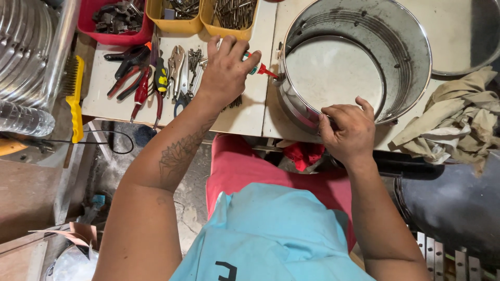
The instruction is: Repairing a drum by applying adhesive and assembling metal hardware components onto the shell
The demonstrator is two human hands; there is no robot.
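A wide, open steel cylinder (359, 62) is seen lying on the desk (250, 112) in the upper right of the frame, its white bottom facing up. The right hand (348, 132) is set at the cylinder's lower rim, right of centre, with the fingers curled and pinched against the metal edge. The left hand (225, 70) is placed to the left of the cylinder, in the upper middle of the frame, closed around a small tube with a red nozzle (259, 68); the nozzle tip is pointed at the cylinder's left wall, just beside it. The two hands are held apart. Pliers (140, 78) are laid out at the upper left, with yellow bins (205, 15) above them. A crumpled cloth (453, 119) is seen at the right.
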